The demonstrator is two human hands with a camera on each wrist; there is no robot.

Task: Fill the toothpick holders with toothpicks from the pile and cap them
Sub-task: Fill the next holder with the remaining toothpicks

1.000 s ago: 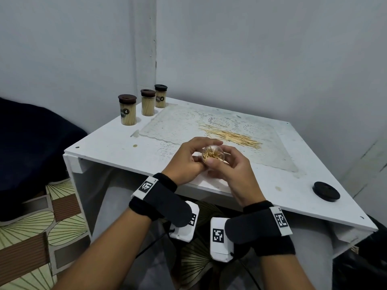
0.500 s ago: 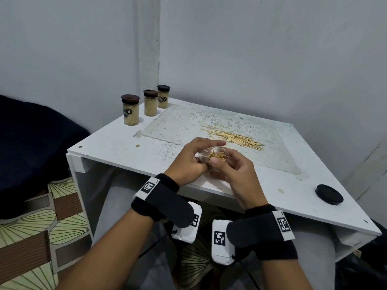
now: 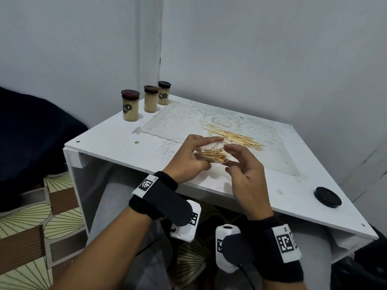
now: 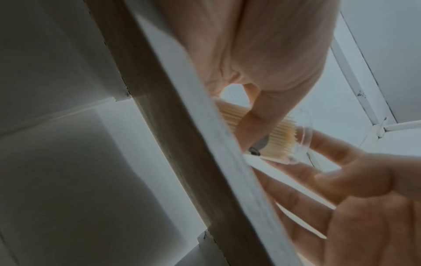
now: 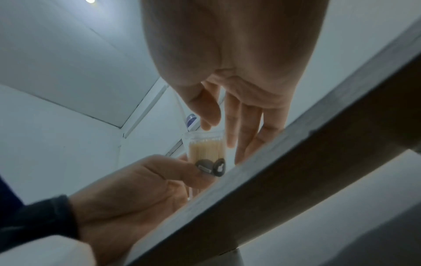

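Observation:
My left hand grips a clear toothpick holder, tilted with its open mouth toward the right and packed with toothpicks. It has no cap on. My right hand is beside that mouth with loosely spread fingers, its fingertips at the rim. The left wrist view shows the holder under my left hand, and the right wrist view shows the holder below my right hand. A pile of loose toothpicks lies on the mat behind my hands. A black cap lies at the table's right front.
Three capped, filled holders stand in a row at the back left corner. A pale lace mat covers the middle of the white table. Walls close in behind and to the right.
The holder has tipped from mouth-up to lying over toward the right. My right hand has loosened and its fingers have spread away from the holder. My left hand keeps its grip.

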